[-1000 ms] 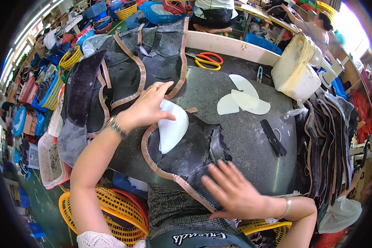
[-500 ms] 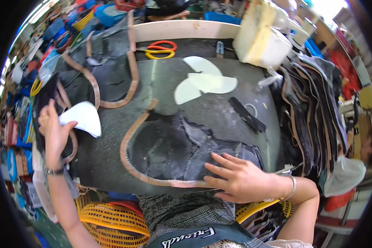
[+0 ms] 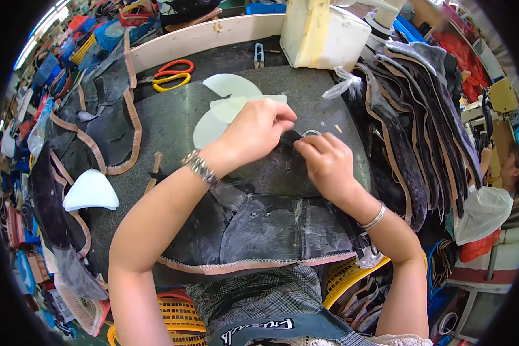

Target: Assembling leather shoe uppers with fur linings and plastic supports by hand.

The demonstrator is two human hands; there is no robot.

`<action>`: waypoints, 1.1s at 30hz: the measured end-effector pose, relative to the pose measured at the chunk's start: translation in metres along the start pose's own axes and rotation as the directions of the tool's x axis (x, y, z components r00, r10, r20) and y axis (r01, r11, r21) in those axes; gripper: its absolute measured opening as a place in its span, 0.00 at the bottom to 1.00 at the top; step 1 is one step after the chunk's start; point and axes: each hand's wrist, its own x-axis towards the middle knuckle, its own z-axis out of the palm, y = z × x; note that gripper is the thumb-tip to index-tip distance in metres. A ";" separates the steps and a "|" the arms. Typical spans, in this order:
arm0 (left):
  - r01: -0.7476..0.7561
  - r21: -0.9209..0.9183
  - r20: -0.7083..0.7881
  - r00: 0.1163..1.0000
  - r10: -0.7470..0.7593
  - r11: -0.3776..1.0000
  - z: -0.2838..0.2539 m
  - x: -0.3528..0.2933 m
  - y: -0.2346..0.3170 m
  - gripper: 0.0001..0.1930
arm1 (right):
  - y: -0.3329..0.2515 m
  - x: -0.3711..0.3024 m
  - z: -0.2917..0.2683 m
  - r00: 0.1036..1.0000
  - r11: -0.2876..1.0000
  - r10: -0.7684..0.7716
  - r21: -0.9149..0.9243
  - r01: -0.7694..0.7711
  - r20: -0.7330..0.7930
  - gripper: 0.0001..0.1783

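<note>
My left hand (image 3: 256, 127) and my right hand (image 3: 331, 164) are close together over the dark worktop. Both are closed, their fingertips pinching a short black strip (image 3: 291, 137), mostly hidden by the fingers. Beside the right fingers lies a thin pale ring (image 3: 311, 133). Below my hands a black leather panel (image 3: 265, 228) with a pale stitched edge spreads along the near side of the worktop; my left forearm covers part of it. Thin white curved pieces (image 3: 230, 83) overlap just beyond the left hand. Another white stack (image 3: 91, 190) rests at the left.
Scissors with red and yellow handles (image 3: 173, 75) and a small blue-handled tool (image 3: 259, 56) lie at the back. More edged black panels (image 3: 106, 127) cover the left side. Several dark pieces (image 3: 412, 127) hang at the right, near a white block (image 3: 326, 37). A yellow basket (image 3: 181, 314) stands below.
My left hand has left the white stack, which now lies down at the left, and moved right. My right hand has lifted off the panel to the black strip. The view has shifted right.
</note>
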 end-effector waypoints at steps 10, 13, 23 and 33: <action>0.258 0.028 0.252 0.933 -0.257 0.966 0.023 0.018 -0.008 0.08 | -0.019 -0.010 -0.102 0.956 0.702 0.292 0.677 -0.222 0.011 0.09; -0.076 0.629 -0.139 0.968 0.208 0.774 0.031 -0.007 0.015 0.13 | -0.028 -0.037 -0.142 0.815 0.414 0.538 0.774 -0.480 0.218 0.07; 0.127 0.366 0.025 0.989 -0.146 0.922 0.007 -0.109 0.068 0.21 | -0.046 -0.068 -0.105 0.897 0.788 0.077 0.525 -0.322 0.435 0.15; 0.041 0.281 0.102 0.992 -0.072 0.959 0.036 -0.099 0.048 0.21 | -0.069 -0.074 -0.063 0.906 0.912 0.016 0.365 -0.187 0.423 0.07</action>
